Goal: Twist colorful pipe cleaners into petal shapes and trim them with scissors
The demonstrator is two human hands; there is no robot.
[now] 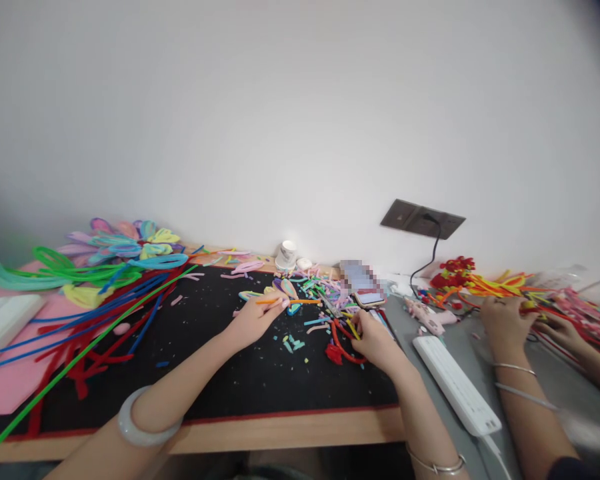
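Observation:
My left hand point(257, 319) pinches a short orange fuzzy stem point(303, 302) that points right over the black mat point(205, 380). Just behind its fingertips lies a pastel looped piece point(286, 288). My right hand point(373, 339) is closed at the pile of cut pieces, its fingers on a yellow stem point(353, 328). Beside those fingers are a red curled piece point(334, 353) and more red stems. Colourful clippings point(325, 287) are scattered between and behind both hands.
Left: long stems point(95, 340), a flower bundle point(125, 240), pink sheets point(20, 373). Behind: a paper cup point(286, 255), a phone point(367, 297). Right: a glue gun point(430, 317), a power strip point(457, 385), another person's hands point(505, 323) holding something yellow near red-yellow stems.

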